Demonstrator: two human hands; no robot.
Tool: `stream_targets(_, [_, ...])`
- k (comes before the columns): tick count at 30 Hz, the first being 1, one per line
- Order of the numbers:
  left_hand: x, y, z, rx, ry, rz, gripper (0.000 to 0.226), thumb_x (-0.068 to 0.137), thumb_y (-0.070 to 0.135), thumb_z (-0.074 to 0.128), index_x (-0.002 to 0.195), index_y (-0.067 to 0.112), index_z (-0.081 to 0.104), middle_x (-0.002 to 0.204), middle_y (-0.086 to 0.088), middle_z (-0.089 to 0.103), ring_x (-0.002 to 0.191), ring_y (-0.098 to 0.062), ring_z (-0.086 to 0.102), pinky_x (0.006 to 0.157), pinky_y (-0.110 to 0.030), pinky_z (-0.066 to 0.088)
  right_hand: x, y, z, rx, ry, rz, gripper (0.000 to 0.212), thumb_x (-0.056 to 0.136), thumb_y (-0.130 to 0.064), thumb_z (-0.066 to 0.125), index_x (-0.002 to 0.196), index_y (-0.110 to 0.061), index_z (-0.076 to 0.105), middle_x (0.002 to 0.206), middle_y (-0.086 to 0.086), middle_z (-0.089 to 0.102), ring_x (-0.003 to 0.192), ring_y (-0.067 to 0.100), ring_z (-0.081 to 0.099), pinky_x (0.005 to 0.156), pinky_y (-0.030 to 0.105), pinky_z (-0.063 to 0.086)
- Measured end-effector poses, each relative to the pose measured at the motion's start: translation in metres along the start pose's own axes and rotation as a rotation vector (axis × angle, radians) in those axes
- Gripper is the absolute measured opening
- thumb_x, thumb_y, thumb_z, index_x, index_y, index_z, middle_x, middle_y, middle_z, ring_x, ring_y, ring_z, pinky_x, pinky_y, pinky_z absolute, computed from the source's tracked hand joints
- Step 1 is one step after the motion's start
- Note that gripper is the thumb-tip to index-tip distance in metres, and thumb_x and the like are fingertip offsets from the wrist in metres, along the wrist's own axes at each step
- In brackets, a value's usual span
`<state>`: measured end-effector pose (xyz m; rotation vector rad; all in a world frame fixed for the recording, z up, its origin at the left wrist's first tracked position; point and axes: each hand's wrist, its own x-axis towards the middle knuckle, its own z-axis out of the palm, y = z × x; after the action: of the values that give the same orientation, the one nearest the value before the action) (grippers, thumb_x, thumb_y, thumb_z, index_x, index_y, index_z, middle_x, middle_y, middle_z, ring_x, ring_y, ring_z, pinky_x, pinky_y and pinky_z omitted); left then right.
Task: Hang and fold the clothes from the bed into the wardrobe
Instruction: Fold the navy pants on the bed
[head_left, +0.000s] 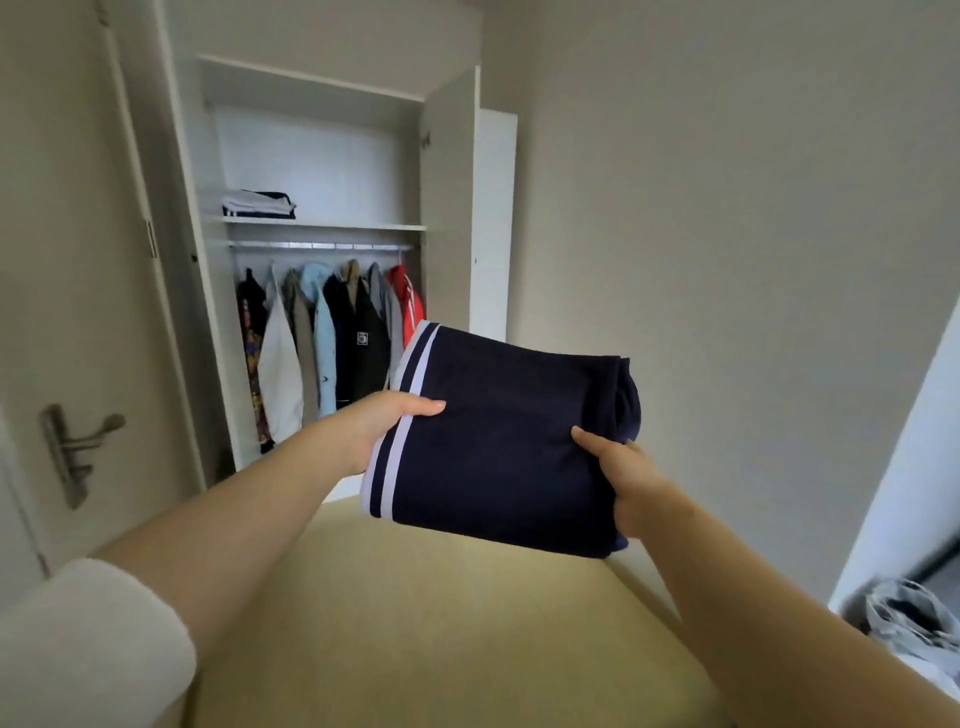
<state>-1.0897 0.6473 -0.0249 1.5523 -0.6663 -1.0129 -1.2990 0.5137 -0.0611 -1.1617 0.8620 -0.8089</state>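
Observation:
A folded navy garment with white stripes along its left edge is held flat in the air above the beige bed. My left hand grips its striped left edge and my right hand grips its right edge. Ahead stands the open white wardrobe. A small stack of folded clothes lies on its upper shelf. Below, several jackets hang from the rail.
A room door with a metal handle stands at the left, close to the wardrobe's open left door. A plain wall fills the right side. A crumpled light grey garment lies at the lower right.

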Motion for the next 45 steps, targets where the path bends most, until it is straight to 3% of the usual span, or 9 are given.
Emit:
stream_targets(7, [0.059, 0.022, -0.090, -0.041, 0.080, 0.008, 0.025, 0.080, 0.017, 0.068, 0.104, 0.011, 0.064, 0.088, -0.013, 0.073, 0.080, -0.030, 0.069, 0.063, -0.036, 0.053, 0.075, -0.004, 0.101, 0.017, -0.084, -0.013, 0.038, 0.084, -0.023, 0.068, 0.115, -0.013, 0.050, 0.096, 0.005, 0.060, 0.083, 0.023, 0.057, 0.078, 0.038, 0.044])
stream_targets(13, [0.120, 0.034, -0.134, -0.031, 0.141, -0.019, 0.018, 0.081, 0.019, 0.068, 0.097, 0.013, 0.064, 0.077, -0.010, 0.074, 0.068, -0.026, 0.070, 0.056, -0.033, 0.053, 0.150, -0.003, 0.152, 0.006, -0.156, 0.021, 0.042, 0.084, -0.021, 0.067, 0.121, -0.009, 0.052, 0.096, 0.008, 0.061, 0.083, 0.026, 0.058, 0.072, 0.039, 0.046])
stream_targets(18, [0.195, 0.059, -0.159, -0.043, 0.185, 0.042, 0.022, 0.079, 0.021, 0.069, 0.100, 0.012, 0.065, 0.086, -0.012, 0.074, 0.085, -0.030, 0.067, 0.070, -0.039, 0.053, 0.236, -0.025, 0.184, -0.013, -0.216, -0.022, 0.048, 0.084, -0.020, 0.067, 0.128, -0.006, 0.050, 0.115, 0.016, 0.061, 0.100, 0.033, 0.058, 0.088, 0.045, 0.048])
stream_targets(20, [0.229, 0.074, -0.166, -0.050, 0.211, 0.055, 0.021, 0.079, 0.022, 0.070, 0.097, 0.013, 0.066, 0.084, -0.011, 0.074, 0.083, -0.030, 0.067, 0.069, -0.038, 0.053, 0.275, -0.036, 0.194, -0.015, -0.236, -0.040, 0.049, 0.085, -0.020, 0.067, 0.128, -0.006, 0.050, 0.113, 0.015, 0.062, 0.099, 0.033, 0.059, 0.088, 0.046, 0.048])
stream_targets(23, [0.276, 0.092, -0.173, -0.077, 0.254, 0.038, 0.023, 0.078, 0.022, 0.070, 0.098, 0.012, 0.066, 0.084, -0.012, 0.074, 0.084, -0.031, 0.066, 0.068, -0.038, 0.052, 0.327, -0.051, 0.211, -0.009, -0.267, -0.026, 0.044, 0.086, -0.019, 0.065, 0.125, -0.007, 0.050, 0.097, 0.010, 0.061, 0.082, 0.028, 0.057, 0.075, 0.041, 0.046])
stream_targets(34, [0.404, 0.137, -0.239, -0.128, 0.408, 0.064, 0.029, 0.077, 0.022, 0.071, 0.102, 0.008, 0.066, 0.088, -0.015, 0.071, 0.080, -0.032, 0.066, 0.062, -0.035, 0.051, 0.476, -0.071, 0.295, 0.001, -0.399, 0.020, 0.047, 0.087, -0.020, 0.063, 0.129, -0.009, 0.047, 0.101, 0.012, 0.058, 0.084, 0.029, 0.056, 0.077, 0.042, 0.046])
stream_targets(37, [0.440, 0.140, -0.260, -0.135, 0.410, 0.088, 0.024, 0.078, 0.022, 0.070, 0.098, 0.010, 0.066, 0.080, -0.013, 0.073, 0.075, -0.030, 0.068, 0.060, -0.034, 0.052, 0.510, -0.074, 0.317, 0.010, -0.418, -0.009, 0.042, 0.087, -0.018, 0.063, 0.126, -0.009, 0.049, 0.091, 0.008, 0.058, 0.077, 0.026, 0.056, 0.069, 0.038, 0.045])
stream_targets(40, [0.479, 0.143, -0.287, -0.142, 0.407, 0.095, 0.025, 0.077, 0.024, 0.071, 0.097, 0.010, 0.066, 0.079, -0.012, 0.073, 0.072, -0.029, 0.069, 0.059, -0.033, 0.052, 0.549, -0.075, 0.346, -0.016, -0.422, -0.028, 0.039, 0.087, -0.019, 0.063, 0.123, -0.010, 0.050, 0.104, 0.011, 0.059, 0.084, 0.028, 0.057, 0.077, 0.042, 0.046])
stream_targets(45, [0.549, 0.168, -0.346, -0.144, 0.434, 0.152, 0.031, 0.075, 0.023, 0.072, 0.102, 0.009, 0.064, 0.085, -0.014, 0.073, 0.079, -0.030, 0.068, 0.061, -0.034, 0.053, 0.624, -0.083, 0.410, -0.027, -0.430, -0.059, 0.011, 0.087, -0.016, 0.064, 0.091, -0.015, 0.054, 0.088, 0.006, 0.060, 0.076, 0.025, 0.058, 0.063, 0.037, 0.047])
